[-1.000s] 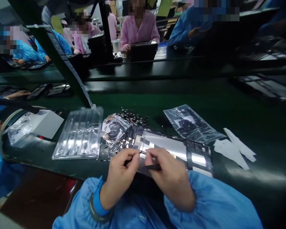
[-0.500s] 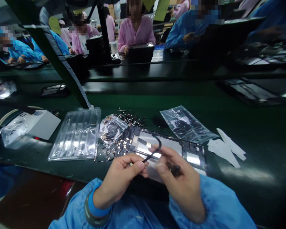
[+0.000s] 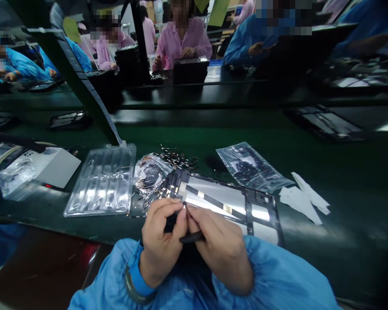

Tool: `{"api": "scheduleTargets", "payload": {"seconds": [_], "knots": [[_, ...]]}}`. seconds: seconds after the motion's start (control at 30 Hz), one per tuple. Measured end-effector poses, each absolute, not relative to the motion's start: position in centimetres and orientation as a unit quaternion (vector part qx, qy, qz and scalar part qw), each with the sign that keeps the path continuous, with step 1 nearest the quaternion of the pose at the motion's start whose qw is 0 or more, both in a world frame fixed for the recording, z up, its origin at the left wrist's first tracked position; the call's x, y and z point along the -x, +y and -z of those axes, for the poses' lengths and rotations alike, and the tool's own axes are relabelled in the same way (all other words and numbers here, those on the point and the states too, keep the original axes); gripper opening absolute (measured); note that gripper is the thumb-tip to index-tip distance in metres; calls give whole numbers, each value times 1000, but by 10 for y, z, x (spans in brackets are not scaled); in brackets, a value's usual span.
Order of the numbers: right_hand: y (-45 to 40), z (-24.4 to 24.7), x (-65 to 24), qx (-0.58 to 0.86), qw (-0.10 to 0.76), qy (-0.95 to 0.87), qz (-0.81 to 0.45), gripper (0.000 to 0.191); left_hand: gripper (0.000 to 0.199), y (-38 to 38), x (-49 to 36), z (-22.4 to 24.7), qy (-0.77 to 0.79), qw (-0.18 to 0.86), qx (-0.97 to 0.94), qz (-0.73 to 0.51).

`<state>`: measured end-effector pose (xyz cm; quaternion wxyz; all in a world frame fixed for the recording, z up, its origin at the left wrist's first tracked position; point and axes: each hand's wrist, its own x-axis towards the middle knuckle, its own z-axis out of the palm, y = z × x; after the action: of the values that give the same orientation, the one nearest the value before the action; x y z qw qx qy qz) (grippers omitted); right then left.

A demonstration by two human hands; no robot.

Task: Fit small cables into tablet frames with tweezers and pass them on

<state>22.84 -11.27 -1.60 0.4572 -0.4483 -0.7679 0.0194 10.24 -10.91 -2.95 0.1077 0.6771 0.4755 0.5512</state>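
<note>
Pinching a tiny dark part [image 3: 185, 206], too small to identify, at the meeting fingertips of the left hand [image 3: 159, 237] and right hand [image 3: 223, 243]. Gripping also a slim black tool [image 3: 191, 237] in the right hand's curled fingers, at the near left of an opened tablet-like frame [image 3: 218, 193] on the tabletop [image 3: 339, 254].

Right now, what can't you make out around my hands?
All from the head view:
- Small dark piece at the fingertips: too small, partly covered by your left hand and right hand.
- Dark object in the right hand: its other end is hidden by that hand.
- Black-and-silver panel: near left part hidden behind both hands.
- Clear bag: dark contents too small to identify.
</note>
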Motion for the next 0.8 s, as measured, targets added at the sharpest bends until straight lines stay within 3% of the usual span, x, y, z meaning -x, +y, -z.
{"api": "scheduleTargets", "payload": {"seconds": [0.13, 0.33, 0.57, 0.8], "knots": [[-115, 15, -228, 438, 438, -783, -52, 19, 14, -106, -101, 29, 473, 153, -668, -554], [-115, 17, -244, 504, 466, -697, -204, 12, 12, -104, -95, 26, 493, 274, -625, -540], [-118, 23, -238, 493, 455, -740, -41, 12, 8, -111, -99, 28, 484, 289, -623, -543], [-121, 27, -229, 431, 459, -772, -89, 12, 9, -109, -100, 31, 507, 273, -598, -557]]}}
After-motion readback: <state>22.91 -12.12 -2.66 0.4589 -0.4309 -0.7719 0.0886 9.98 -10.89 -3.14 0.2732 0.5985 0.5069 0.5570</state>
